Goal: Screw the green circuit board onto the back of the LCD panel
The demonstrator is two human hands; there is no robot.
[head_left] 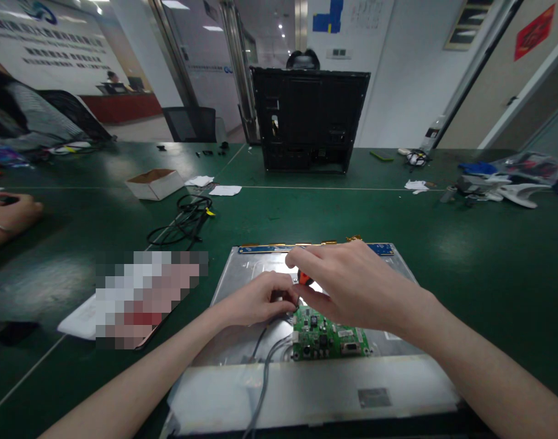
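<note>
A silver display panel (306,390) lies back side up in front of me, a green circuit board (329,337) on its middle and a blue strip (260,249) along its far edge. My right hand (347,283) is closed around an orange and black tool (305,278), most of which its fingers hide. Beside the board's upper left corner, my left hand (264,299) has its fingertips pressed together; whatever is between them is too small to make out. Grey cables (266,384) run from the board's left side over the panel's near edge.
Beyond the panel stands a black monitor housing (310,119). Left are coiled black cables (187,216), an open carton (155,185) and a blurred pinkish item (169,305). Another person's hand (11,216) is at far left. Plastic-wrapped parts (502,180) lie at right.
</note>
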